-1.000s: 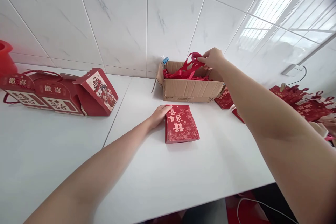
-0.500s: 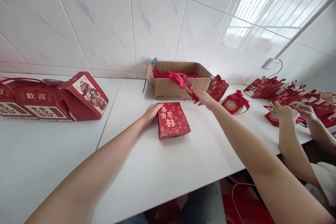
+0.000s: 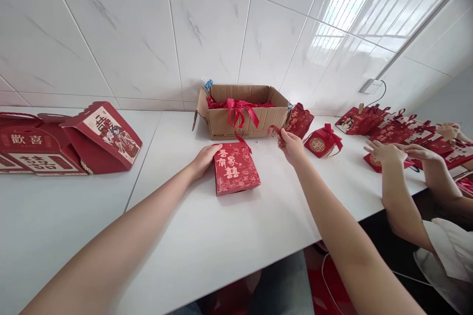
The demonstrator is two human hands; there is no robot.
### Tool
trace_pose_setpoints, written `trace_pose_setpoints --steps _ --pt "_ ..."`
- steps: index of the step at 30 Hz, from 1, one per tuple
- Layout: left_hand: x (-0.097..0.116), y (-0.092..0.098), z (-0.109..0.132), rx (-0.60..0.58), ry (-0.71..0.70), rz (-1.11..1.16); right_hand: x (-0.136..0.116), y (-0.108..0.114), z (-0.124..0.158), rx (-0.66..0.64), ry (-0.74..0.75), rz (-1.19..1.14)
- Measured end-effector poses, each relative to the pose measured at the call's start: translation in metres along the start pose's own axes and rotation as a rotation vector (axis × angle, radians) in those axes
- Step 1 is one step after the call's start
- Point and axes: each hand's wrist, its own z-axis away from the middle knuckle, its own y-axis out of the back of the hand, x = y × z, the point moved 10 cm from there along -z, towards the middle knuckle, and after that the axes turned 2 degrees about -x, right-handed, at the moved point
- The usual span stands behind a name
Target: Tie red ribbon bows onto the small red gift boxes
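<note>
My left hand (image 3: 204, 159) grips the top left edge of a red gift bag (image 3: 236, 172) with pale Chinese lettering and a floral print, tilted on the white table. Between the closed fingers of my right hand (image 3: 290, 146) is a short visible end of red ribbon (image 3: 274, 129), to the right of the bag. Another stretch of red ribbon (image 3: 242, 141) reaches the bag's top edge; whether it is the same strip I cannot tell. Behind the bag stands an open cardboard box (image 3: 236, 125) full of red ribbons, several hanging over its front.
Red handled gift boxes (image 3: 48, 150) stand at the left. A red bag (image 3: 300, 120) and a small bow-tied box (image 3: 322, 141) are right of the carton. Farther right, a co-worker's hands (image 3: 388, 152) are over a red box, near rows of red bags (image 3: 399, 130). A tiled wall rises behind.
My right hand has drawn a ribbon end away from the carton's front, toward me. Ribbon now hangs down onto the bag's top edge. My left hand keeps its hold; the view has shifted slightly right.
</note>
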Motion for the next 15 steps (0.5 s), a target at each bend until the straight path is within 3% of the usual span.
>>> trace_pose_setpoints --steps 4,6,9,12,15 --pt "0.025 0.001 0.007 0.049 -0.054 -0.052 -0.008 -0.025 0.021 -0.097 -0.002 -0.231" --pt "0.045 -0.003 0.015 0.081 -0.163 -0.132 -0.004 -0.036 0.033 -0.112 0.005 -0.316" --pt "0.072 -0.024 0.03 0.06 -0.401 -0.396 0.005 -0.042 0.047 -0.081 0.029 -0.403" --pt "0.079 -0.044 0.04 0.011 -0.541 -0.559 0.012 -0.045 0.055 -0.077 0.034 -0.42" --pt "0.079 -0.047 0.042 0.044 -0.584 -0.531 0.0 -0.043 0.06 -0.072 0.13 -0.355"
